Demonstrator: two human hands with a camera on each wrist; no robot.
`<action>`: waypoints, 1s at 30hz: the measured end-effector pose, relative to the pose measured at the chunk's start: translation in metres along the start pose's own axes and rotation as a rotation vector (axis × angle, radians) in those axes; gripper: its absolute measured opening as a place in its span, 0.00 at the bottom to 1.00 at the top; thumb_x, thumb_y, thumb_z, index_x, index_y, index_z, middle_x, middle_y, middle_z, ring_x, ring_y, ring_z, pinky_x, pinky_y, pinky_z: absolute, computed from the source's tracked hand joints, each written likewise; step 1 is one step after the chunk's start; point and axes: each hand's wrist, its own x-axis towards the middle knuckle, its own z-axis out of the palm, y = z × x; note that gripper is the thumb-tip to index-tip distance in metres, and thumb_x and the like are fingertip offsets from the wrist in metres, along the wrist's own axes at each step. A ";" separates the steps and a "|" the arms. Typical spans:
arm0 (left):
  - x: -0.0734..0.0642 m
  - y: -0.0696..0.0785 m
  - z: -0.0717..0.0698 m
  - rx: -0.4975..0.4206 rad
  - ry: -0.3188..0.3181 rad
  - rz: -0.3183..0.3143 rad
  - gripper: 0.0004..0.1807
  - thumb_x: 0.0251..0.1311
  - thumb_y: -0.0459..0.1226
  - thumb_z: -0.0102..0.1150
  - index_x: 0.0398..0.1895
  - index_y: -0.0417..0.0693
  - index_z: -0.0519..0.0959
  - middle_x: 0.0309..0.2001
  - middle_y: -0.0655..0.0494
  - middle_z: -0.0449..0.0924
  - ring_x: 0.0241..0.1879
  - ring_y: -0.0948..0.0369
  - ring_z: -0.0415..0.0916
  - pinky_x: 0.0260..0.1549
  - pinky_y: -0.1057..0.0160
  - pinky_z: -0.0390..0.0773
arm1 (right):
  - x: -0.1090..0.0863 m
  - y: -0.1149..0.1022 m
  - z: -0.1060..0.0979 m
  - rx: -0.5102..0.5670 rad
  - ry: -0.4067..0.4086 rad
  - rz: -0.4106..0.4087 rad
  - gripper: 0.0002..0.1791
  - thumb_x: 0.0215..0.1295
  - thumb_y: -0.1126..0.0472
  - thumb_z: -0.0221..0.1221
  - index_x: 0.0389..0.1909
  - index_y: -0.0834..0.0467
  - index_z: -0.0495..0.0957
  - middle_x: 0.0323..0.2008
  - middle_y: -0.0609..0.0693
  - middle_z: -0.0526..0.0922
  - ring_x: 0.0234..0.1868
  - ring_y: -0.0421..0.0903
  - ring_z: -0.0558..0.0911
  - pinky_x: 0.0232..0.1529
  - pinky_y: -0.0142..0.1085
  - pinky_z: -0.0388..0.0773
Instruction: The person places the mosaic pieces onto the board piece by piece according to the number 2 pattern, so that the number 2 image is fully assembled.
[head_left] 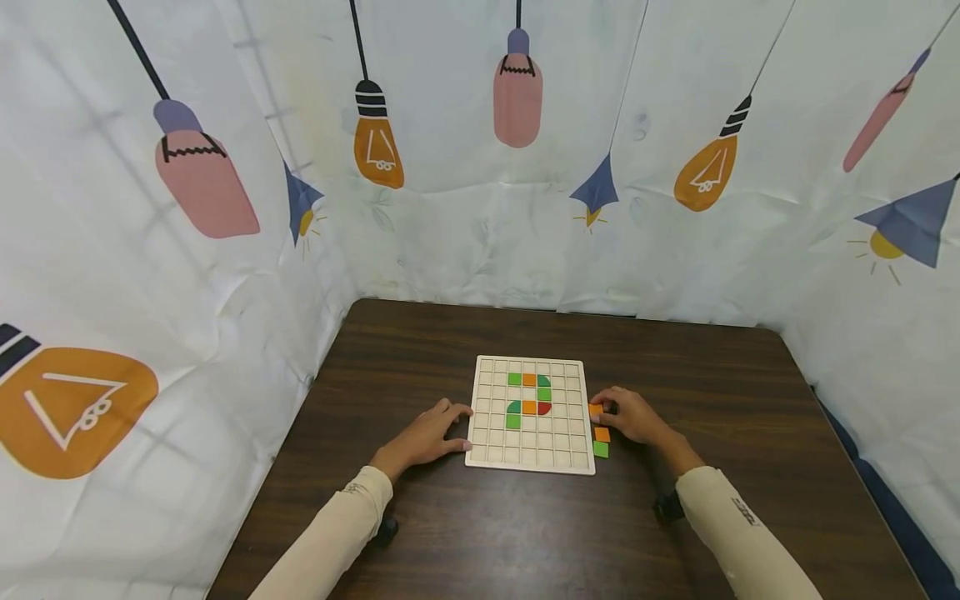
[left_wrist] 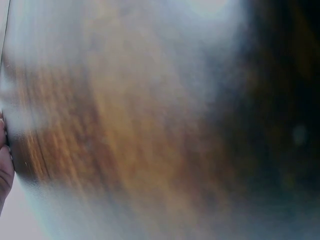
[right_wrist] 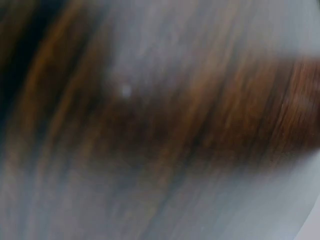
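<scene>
A pale square grid board (head_left: 566, 450) lies on the table with several colored tiles set near its middle. My left hand (head_left: 427, 435) is at the board's left side, thumb and fingers spread, with the tips at the edge. Beside the right edge, my right hand (head_left: 633, 418) pinches an orange square tile (head_left: 596, 409) between thumb and fingers. Just nearer to me lie another orange tile (head_left: 602, 434) and a green tile (head_left: 601, 449). In the left wrist view only a sliver of fingers (left_wrist: 5, 172) shows; the right wrist view has no hand in it.
The dark wood-grain table (head_left: 480, 533) extends around the board on all sides. A white curtain (head_left: 465, 242) printed with lamps and bulbs hangs behind and at both sides. Among the tiles on the board are a green square (head_left: 513, 422) and a red rounded piece (head_left: 544, 408).
</scene>
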 end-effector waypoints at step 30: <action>0.000 0.001 -0.002 0.004 -0.006 0.018 0.32 0.64 0.54 0.64 0.69 0.59 0.69 0.51 0.54 0.70 0.47 0.59 0.73 0.47 0.54 0.74 | 0.001 -0.003 -0.005 0.081 0.014 0.115 0.15 0.63 0.56 0.69 0.46 0.59 0.82 0.28 0.47 0.77 0.28 0.42 0.73 0.28 0.32 0.69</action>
